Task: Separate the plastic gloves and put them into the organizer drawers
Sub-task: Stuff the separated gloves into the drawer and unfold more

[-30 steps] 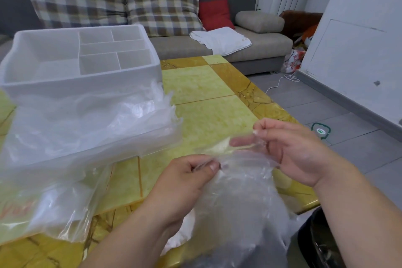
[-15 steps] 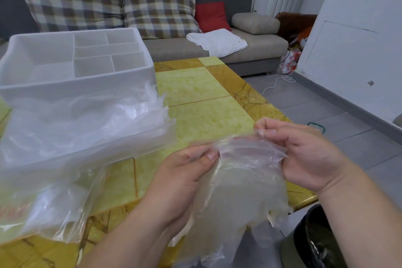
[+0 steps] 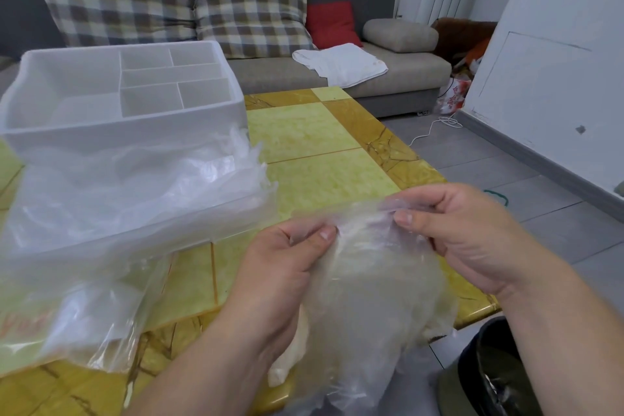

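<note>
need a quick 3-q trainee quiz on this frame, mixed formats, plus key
1. True or false: the left hand and the right hand both pinch the top edge of the bunch of thin clear plastic gloves.
2. Where does the other heap of loose clear gloves lie? A) in the pulled-out translucent drawer of the white plastic organizer; B) on the floor; C) in the organizer's top compartments.
3. Fill in: the crumpled cloth on the grey sofa is ____.
Key: 1 true; 2 A; 3 white.
</note>
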Motion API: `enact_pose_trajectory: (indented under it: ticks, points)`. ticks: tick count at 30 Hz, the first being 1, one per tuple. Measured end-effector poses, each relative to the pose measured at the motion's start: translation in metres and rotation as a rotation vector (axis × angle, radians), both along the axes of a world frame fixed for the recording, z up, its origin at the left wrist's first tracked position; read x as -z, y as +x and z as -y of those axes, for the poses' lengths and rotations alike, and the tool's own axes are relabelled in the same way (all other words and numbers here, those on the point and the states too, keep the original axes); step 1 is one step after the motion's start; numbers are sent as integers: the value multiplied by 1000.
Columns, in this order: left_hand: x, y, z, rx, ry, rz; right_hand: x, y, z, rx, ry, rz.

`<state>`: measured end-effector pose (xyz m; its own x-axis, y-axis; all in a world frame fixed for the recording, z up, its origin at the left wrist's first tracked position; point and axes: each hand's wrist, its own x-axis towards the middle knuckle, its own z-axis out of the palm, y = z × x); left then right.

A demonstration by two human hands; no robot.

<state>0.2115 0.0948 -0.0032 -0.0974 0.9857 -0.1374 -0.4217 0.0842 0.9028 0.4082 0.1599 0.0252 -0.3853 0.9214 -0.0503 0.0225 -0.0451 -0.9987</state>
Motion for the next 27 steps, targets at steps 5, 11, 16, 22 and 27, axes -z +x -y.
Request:
enact_pose_trajectory:
  ticks: [5, 11, 16, 22, 27]
  points:
    - [0, -2, 1, -51, 49, 29, 4, 12, -8, -1, 51, 13]
    - [2, 8, 2, -13, -33, 102, 3, 21, -8, -72, 48, -33]
    - [-3, -1, 6, 207, -70, 52, 5, 25, -10, -139, 23, -7]
    - [0, -19, 14, 315, 308, -631, 6, 32, -18, -192, -185, 39]
    - [19, -17, 19, 320, 264, -700, 50, -8, -37, 267, -192, 636]
